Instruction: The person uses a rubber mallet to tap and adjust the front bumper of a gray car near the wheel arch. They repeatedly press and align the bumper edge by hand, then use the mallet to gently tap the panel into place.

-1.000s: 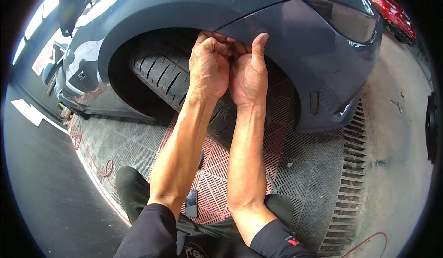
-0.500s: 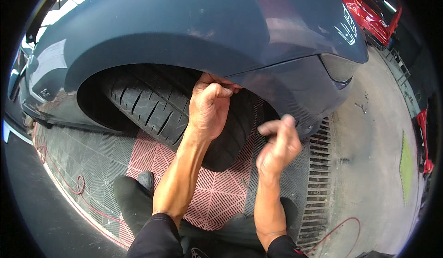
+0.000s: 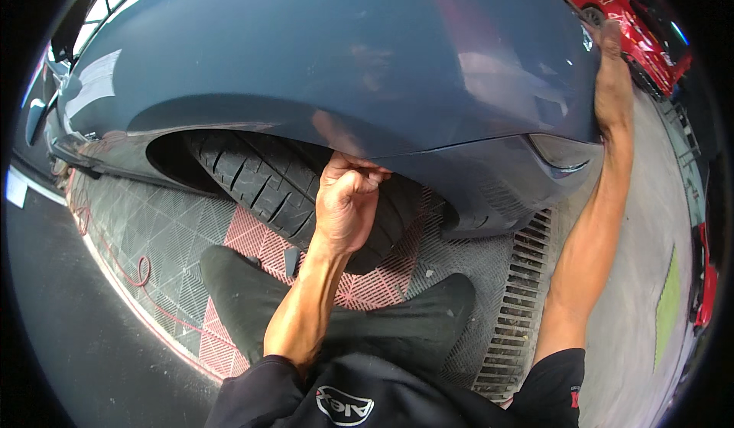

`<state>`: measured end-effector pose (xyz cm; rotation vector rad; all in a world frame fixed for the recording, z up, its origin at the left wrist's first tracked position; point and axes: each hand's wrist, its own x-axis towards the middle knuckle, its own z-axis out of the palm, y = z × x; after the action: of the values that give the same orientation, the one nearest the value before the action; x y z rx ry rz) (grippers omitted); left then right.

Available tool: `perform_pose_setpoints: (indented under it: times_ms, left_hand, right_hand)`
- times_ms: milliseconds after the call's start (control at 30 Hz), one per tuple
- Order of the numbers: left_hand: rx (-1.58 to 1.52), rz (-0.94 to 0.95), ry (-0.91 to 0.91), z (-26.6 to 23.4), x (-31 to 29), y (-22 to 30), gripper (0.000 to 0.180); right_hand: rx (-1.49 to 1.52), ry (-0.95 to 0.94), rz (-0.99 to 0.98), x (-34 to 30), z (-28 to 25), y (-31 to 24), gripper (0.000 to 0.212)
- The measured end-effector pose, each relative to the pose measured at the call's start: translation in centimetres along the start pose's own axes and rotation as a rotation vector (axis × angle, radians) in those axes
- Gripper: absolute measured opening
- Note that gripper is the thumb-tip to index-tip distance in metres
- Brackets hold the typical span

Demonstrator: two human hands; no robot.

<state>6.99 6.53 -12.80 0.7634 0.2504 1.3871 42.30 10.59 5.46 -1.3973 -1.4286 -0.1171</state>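
My left hand (image 3: 345, 202) is closed at the lip of the wheel arch, where the fender (image 3: 290, 53) meets the bumper (image 3: 466, 179) of a grey-blue car. Its fingertips curl under the edge, and whatever they pinch is hidden. Behind that hand is the black tyre (image 3: 256, 175), turned outward. My right arm stretches far forward along the car's front corner. Beside the headlight (image 3: 562, 152), my right hand (image 3: 613, 84) lies against the front edge of the body. It looks stretched out, seen from the side, with most fingers hidden.
Grey and red floor tiles (image 3: 359, 294) lie beneath the car, bordered at the right by a slotted drain grate (image 3: 512, 328). A thin red hose (image 3: 145, 275) coils at the left. A red car (image 3: 631, 26) stands at the far right.
My right hand has swung from below the bumper up and right to the car's front edge. My left hand stays at the wheel arch lip. My view has shifted slightly.
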Motion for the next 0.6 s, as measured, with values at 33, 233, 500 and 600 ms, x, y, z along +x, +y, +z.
perform_pose_setpoints:
  times_ms: [33, 233, 500, 600]
  left_hand:
    - [0.029, 0.001, 0.033, -0.4, -0.4, 0.3, 0.032]
    - [0.007, -0.001, -0.083, -0.9, -0.4, 0.4, 0.032]
    - [0.137, -0.089, 0.048, -0.9, -1.8, 2.7, 0.027]
    - [0.266, -0.095, 0.244, 2.6, -1.8, 2.6, 0.025]
  right_hand:
    - [0.036, -0.050, 0.074, -0.6, 0.7, 0.0, 0.102]
    - [-0.016, -0.069, 0.109, -1.2, -0.6, 1.0, 0.083]
    - [-0.278, 0.053, -0.444, -2.6, -1.0, 3.8, 0.051]
    - [-0.127, 0.079, -0.312, -3.5, -0.2, 1.3, 0.042]
